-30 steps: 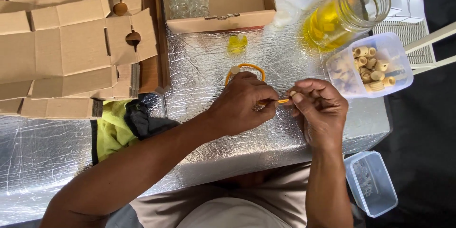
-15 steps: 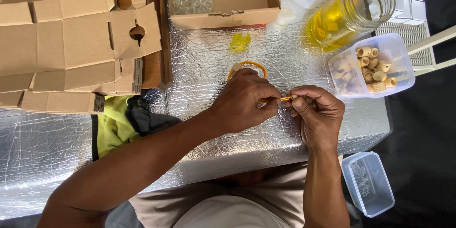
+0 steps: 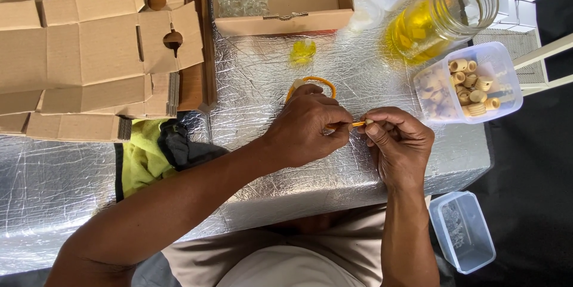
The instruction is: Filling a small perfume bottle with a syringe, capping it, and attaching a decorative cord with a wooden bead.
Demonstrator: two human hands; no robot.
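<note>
A: Your left hand [image 3: 307,123] and right hand [image 3: 399,143] are meeting at the middle of the foil-covered table [image 3: 268,102], fingertips nearly touching. The left one is pinching a thin orange cord [image 3: 358,124], and the right one is closing its fingertips on a small pale bead [image 3: 369,122] at the cord's free end.

B: Where is the rest of the cord lying?

A: It is looping out behind your left knuckles as an orange arc [image 3: 313,80] resting on the foil.

B: What is sitting around your hands?

A: A clear plastic tub [image 3: 507,78] of pale wooden beads [image 3: 471,87] is standing just beyond your right hand. A glass jar [image 3: 444,12] holding yellow liquid is lying tilted above it. A shallow cardboard tray [image 3: 310,0] is standing at the far edge, with a small yellow piece [image 3: 302,51] before it. Folded cardboard boxes [image 3: 89,54] are stacking up on your left, beside a yellow-green cloth [image 3: 140,158].
</note>
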